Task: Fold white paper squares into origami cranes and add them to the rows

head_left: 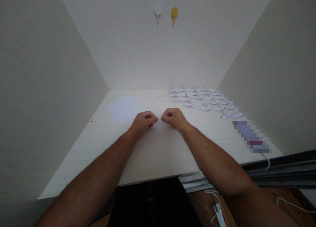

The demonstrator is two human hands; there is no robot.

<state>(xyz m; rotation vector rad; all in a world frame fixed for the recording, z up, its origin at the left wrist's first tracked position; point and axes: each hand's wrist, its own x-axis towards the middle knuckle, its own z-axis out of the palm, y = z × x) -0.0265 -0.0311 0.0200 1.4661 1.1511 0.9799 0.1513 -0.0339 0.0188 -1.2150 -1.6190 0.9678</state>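
"Gripping what, right now?"
"You're pinching a small paper [159, 122] on the table [158, 154], with your left hand [143, 120] and right hand [174, 117] curled shut on it. Loose sheets [123, 107] are lying beside your left; paper cranes [204, 100] are crowding behind your right."

Paper cranes [204, 100] sit far right on the table [158, 154], wall hooks [174, 12] above.

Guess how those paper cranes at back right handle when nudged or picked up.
The paper cranes look thin and small, so probably very light: a nudge would likely slide or tip one. Folded wings probably crush under a firm pinch. They stand in tight rows, so pushing one may disturb neighbours.
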